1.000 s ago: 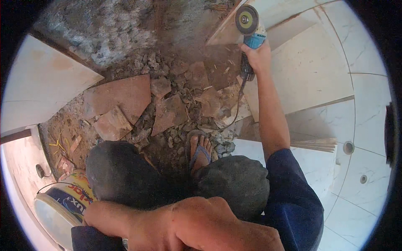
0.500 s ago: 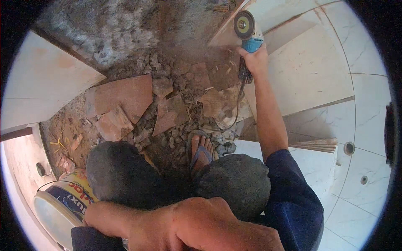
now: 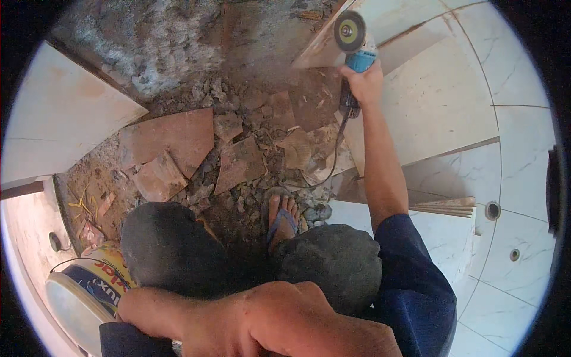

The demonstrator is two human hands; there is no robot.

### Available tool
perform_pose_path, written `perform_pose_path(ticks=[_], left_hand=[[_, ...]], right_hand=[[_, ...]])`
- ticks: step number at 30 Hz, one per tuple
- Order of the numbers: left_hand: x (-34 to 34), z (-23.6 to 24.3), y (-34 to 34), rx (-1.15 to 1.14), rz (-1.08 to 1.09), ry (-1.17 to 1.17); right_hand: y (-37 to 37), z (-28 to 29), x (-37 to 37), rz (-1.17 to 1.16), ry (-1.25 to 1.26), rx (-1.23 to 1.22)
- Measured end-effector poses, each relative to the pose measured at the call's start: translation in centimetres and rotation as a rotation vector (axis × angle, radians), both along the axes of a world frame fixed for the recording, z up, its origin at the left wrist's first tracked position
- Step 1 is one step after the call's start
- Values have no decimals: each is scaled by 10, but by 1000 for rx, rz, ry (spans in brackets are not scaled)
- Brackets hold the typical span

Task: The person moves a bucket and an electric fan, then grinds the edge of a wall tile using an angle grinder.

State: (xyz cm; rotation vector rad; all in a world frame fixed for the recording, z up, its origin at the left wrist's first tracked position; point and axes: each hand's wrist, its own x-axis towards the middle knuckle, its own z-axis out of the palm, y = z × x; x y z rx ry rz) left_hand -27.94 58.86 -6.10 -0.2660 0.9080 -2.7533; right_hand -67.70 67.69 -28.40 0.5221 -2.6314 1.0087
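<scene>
My right hand [image 3: 364,86] is closed around the body of a blue and black angle grinder [image 3: 360,60], arm stretched out to the far right. The grinder's round disc [image 3: 350,31] faces up toward me beside the edge of a large pale tile [image 3: 398,18]. From the grinder's rear end a dark power cord [image 3: 337,159] trails down onto the rubble near my sandalled foot. My left hand [image 3: 291,318] crosses low in front of my body, above my knees, with its back and knuckles showing. Its fingers are hidden, so whether it holds anything does not show.
Broken tile pieces [image 3: 178,140] and loose rubble cover the dirt floor. A pale board-like slab [image 3: 68,116] stands at left, above a lidded paint bucket [image 3: 77,297]. Stacked tiles [image 3: 443,208] lie right of my knee, beside a tiled wall [image 3: 523,160]. Haze hangs near the grinder.
The whole view has shifted very slightly. The grinder stays in my right hand by the same tile edge, and my left hand keeps its place.
</scene>
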Motion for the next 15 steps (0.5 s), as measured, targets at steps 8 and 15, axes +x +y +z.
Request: perform_pose_path(ticks=[8,15], left_hand=[[-4,-17,-20,-377,-24,111],[-5,-18,-24,-384,-73,137]], right_hand=[[0,47,-28,92,159,-187],[2,23,-22,105,69,-158]])
